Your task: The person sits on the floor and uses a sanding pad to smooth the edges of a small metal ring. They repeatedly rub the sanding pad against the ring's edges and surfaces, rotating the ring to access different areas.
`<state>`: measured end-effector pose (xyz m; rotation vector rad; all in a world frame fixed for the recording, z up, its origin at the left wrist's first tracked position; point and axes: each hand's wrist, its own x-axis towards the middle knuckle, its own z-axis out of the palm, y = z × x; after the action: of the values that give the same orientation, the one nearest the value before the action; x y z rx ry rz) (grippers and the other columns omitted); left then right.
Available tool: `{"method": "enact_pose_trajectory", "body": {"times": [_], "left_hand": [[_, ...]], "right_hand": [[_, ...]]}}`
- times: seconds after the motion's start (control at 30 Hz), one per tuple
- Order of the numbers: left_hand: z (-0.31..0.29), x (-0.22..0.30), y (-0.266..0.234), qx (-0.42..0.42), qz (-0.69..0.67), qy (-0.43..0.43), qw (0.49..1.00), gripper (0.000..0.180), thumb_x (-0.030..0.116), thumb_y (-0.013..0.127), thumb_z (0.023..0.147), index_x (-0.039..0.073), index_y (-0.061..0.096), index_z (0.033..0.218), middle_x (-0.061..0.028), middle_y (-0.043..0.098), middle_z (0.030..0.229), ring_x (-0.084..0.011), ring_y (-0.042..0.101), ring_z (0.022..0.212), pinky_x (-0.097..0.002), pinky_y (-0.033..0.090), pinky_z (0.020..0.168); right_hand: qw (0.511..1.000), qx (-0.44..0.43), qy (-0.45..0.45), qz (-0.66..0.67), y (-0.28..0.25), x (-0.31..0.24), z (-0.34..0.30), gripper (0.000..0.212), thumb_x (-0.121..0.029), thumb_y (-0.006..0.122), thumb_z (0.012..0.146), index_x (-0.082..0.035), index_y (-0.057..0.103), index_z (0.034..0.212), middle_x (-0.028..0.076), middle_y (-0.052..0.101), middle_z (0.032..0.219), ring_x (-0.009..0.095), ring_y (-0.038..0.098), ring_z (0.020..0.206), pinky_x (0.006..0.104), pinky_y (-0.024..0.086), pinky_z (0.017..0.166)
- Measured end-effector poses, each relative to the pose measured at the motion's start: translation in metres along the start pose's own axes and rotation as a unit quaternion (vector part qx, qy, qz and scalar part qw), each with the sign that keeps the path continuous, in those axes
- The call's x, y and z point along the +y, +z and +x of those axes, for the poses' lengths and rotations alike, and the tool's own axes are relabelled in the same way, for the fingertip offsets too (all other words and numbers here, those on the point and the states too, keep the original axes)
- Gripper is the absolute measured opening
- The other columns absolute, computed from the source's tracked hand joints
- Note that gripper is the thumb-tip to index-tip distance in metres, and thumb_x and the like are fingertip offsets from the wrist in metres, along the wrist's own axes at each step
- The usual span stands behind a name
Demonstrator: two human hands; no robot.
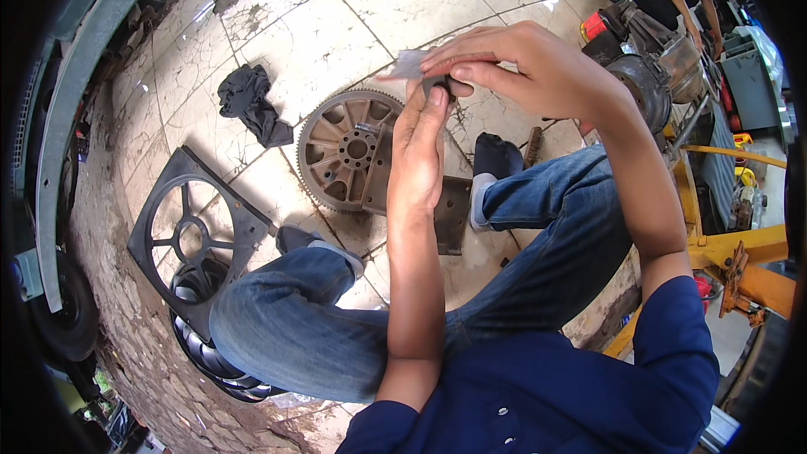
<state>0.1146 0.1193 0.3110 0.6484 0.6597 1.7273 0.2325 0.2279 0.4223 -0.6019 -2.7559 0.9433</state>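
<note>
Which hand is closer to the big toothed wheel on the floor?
Left. In the picture, the left hand appears at the toothed wheel's right edge; the right hand is farther up and right.

The left forearm [414,269] reaches forward, left hand [420,130] curled, thumb [433,101] uppermost; the right elbow [662,244] bends outward, the right hand [525,67] angled in, fingers [471,44] outstretched.

Beneath the hands [525,67], the cracked tile floor [370,4] bears a toothed flywheel [342,141] and, farther left, a crumpled black cloth [249,101].
</note>
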Motion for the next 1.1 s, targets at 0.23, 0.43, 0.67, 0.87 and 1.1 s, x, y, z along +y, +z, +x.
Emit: {"method": "enact_pose_trajectory", "body": {"times": [0.23, 0.43, 0.67, 0.87, 1.1], "left_hand": [[-0.001, -0.004, -0.003, 0.013, 0.028, 0.007, 1.000, 0.044, 0.027, 0.053, 0.100, 0.003, 0.048, 0.136, -0.0077, 0.050, 0.138, -0.0185, 0.042, 0.131, -0.0472, 0.028, 0.112], [0.000, -0.001, -0.005, 0.000, -0.015, -0.004, 1.000, 0.044, 0.028, 0.054, 0.100, 0.003, 0.049, 0.136, -0.0079, 0.051, 0.137, -0.0183, 0.044, 0.129, -0.0461, 0.028, 0.112], [-0.002, 0.000, -0.002, -0.011, 0.000, 0.021, 1.000, 0.047, 0.027, 0.053, 0.099, 0.000, 0.045, 0.137, -0.0094, 0.048, 0.139, -0.0199, 0.043, 0.131, -0.0458, 0.027, 0.112], [-0.003, -0.004, -0.003, 0.021, 0.019, -0.003, 1.000, 0.047, 0.027, 0.054, 0.099, -0.001, 0.046, 0.136, -0.0107, 0.050, 0.137, -0.0205, 0.043, 0.131, -0.0454, 0.028, 0.112], [0.000, 0.000, -0.008, -0.004, 0.029, -0.016, 0.999, 0.047, 0.025, 0.055, 0.098, -0.001, 0.046, 0.136, -0.0114, 0.049, 0.137, -0.0213, 0.042, 0.132, -0.0456, 0.028, 0.112]], "right_hand": [[0.999, -0.007, -0.038, 0.004, -0.004, -0.003, -0.002, 0.028, -0.009, 0.057, 0.093, -0.002, 0.066, 0.118, 0.014, 0.068, 0.117, 0.027, 0.065, 0.109, 0.0354, 0.051, 0.093], [0.999, -0.014, -0.050, 0.004, -0.003, -0.008, -0.001, 0.028, -0.008, 0.056, 0.093, -0.001, 0.066, 0.118, 0.015, 0.067, 0.118, 0.027, 0.065, 0.110, 0.0355, 0.050, 0.094], [0.999, -0.007, -0.037, 0.010, -0.002, -0.010, -0.001, 0.028, -0.004, 0.056, 0.092, -0.001, 0.067, 0.118, 0.014, 0.068, 0.118, 0.027, 0.063, 0.113, 0.0360, 0.050, 0.095], [0.999, -0.025, -0.043, 0.020, -0.004, -0.012, -0.002, 0.028, -0.004, 0.057, 0.091, -0.001, 0.066, 0.117, 0.014, 0.067, 0.119, 0.027, 0.061, 0.117, 0.0361, 0.049, 0.097], [1.000, -0.020, -0.004, -0.017, -0.005, -0.006, 0.001, 0.028, -0.006, 0.057, 0.091, -0.001, 0.067, 0.117, 0.014, 0.066, 0.121, 0.028, 0.060, 0.117, 0.0351, 0.050, 0.096]]}}
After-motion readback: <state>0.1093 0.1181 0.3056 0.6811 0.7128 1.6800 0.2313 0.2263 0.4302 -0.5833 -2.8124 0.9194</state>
